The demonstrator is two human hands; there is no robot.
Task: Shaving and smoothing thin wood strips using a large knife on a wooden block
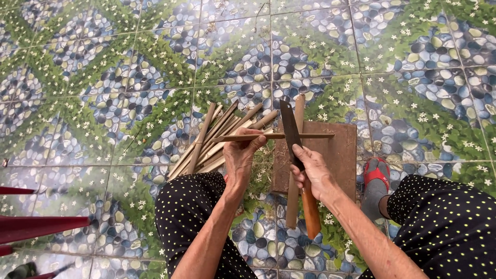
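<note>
My left hand (pixel 242 155) grips a thin bamboo strip (pixel 305 136) held level across the front of me. My right hand (pixel 313 173) holds a big knife by its orange-brown wooden handle (pixel 311 213), the dark blade (pixel 290 129) pointing away and lying across the strip. A brown wooden board (pixel 338 152) lies on the floor under both hands. A long bamboo slat (pixel 293 204) rests on the board, running away from me.
A pile of several bamboo strips (pixel 212 139) lies on the patterned tile floor (pixel 103 103) left of the board. My knees in dark dotted trousers (pixel 186 206) flank the work. A foot in a red sandal (pixel 375 175) sits right of the board. Red bars (pixel 36 227) show at lower left.
</note>
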